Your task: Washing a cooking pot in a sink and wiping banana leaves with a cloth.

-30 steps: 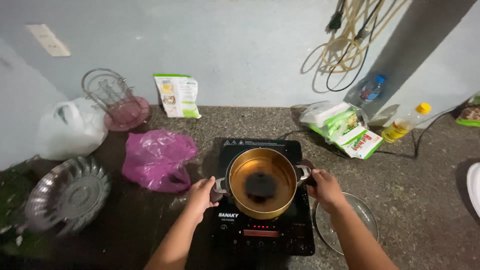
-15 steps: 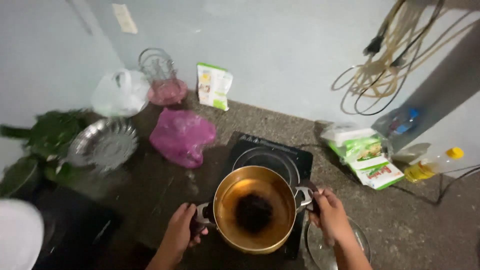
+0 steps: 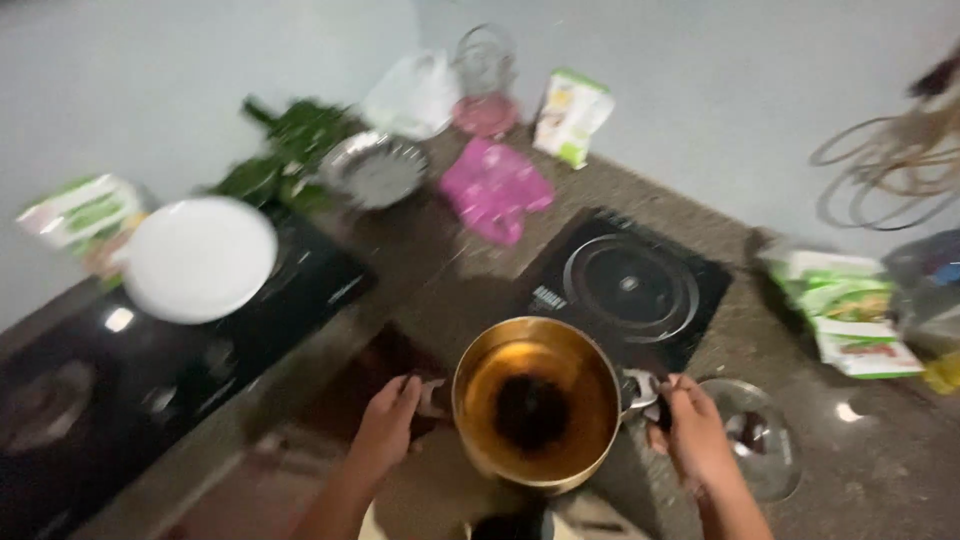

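The left hand [image 3: 385, 432] grips one side handle of the brass-coloured pot [image 3: 535, 400] and the right hand [image 3: 695, 435] grips the other. The pot hangs over the front edge of the bench [image 3: 470, 290], clear of the black induction cooker [image 3: 630, 290] behind it — so the lifting off looks done, and the setting down is not yet done. Something dark sits in the pot's bottom.

Along the bench's left edge lies a blurred green-and-white packet [image 3: 75, 215], beside a white plate [image 3: 200, 258] on a dark stove [image 3: 180, 340]. At the back edge, against the wall, a white and green pouch [image 3: 570, 115] stands upright, right of a pink plastic bag [image 3: 495, 188]. Near the right edge lie flat green-and-white packets [image 3: 845, 310] — print unreadable. A glass lid [image 3: 755, 435] rests by the right hand.
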